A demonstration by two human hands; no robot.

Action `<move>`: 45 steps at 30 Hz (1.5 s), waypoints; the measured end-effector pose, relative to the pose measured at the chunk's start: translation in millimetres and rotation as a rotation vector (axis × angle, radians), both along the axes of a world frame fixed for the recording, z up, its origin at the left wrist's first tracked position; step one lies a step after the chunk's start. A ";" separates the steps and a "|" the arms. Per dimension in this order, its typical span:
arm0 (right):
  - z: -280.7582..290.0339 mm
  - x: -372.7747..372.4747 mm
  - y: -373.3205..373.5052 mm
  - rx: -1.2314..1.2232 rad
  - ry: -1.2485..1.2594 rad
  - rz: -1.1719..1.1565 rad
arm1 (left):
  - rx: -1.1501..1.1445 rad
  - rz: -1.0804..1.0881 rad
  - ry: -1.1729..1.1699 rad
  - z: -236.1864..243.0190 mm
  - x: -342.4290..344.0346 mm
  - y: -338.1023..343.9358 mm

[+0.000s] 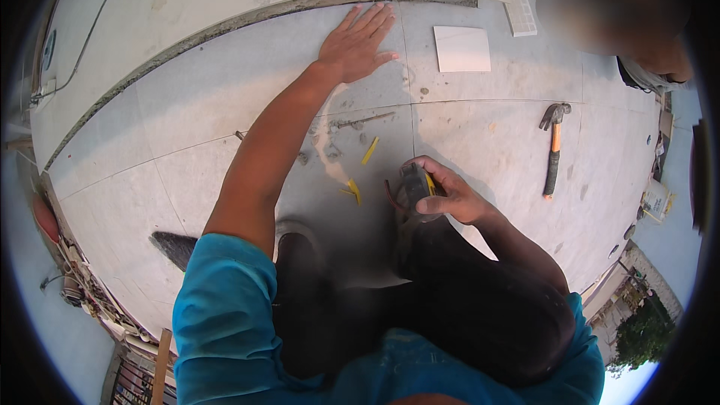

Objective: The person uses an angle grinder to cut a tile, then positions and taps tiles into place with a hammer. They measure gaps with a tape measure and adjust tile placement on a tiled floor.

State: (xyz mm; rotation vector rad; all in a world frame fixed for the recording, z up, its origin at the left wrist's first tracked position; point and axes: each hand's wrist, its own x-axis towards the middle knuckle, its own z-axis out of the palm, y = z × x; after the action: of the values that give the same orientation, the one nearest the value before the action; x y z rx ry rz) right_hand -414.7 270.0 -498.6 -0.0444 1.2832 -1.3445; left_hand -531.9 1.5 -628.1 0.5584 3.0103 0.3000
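Observation:
My left hand (357, 43) lies flat, fingers spread, on a grey floor tile (225, 90) near its far edge, beside a mortar-filled gap. My right hand (446, 193) is closed around a small dark tool with a yellow part (415, 182), held just above my knee and close to the tile surface. Several yellow plastic spacers (370, 150) lie on the tile between the two hands, next to smears of pale dust.
A hammer with an orange and black handle (553, 150) lies on the tiles to the right. A small white square tile (462, 49) rests beyond it. Another person crouches at the upper right. The tiled slab's edges drop off at left and lower right.

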 end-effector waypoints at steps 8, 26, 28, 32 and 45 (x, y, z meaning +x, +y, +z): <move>11.1 4.7 -17.1 0.050 -0.069 0.036 | -0.069 0.319 -0.005 -4.5 89.2 -83.3; 21.7 10.7 -90.8 -0.022 -0.283 -0.141 | 0.539 0.458 0.014 72.6 173.9 -77.0; 30.8 16.8 -93.7 -0.037 -0.313 -0.109 | 0.312 0.401 0.198 32.0 146.7 -107.0; 20.2 31.4 -87.4 -0.024 -0.324 -0.067 | 0.062 0.483 -0.001 -1.6 135.0 -179.8; -3.9 42.1 -96.8 -0.057 -0.496 0.125 | 0.162 0.563 0.122 -10.1 170.1 -214.3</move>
State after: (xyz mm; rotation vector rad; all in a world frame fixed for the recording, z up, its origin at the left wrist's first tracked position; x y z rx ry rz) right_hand -372.6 173.1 -502.5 0.1585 0.8100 -1.1887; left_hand -361.8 -212.8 -638.2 -0.2941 3.2191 0.5564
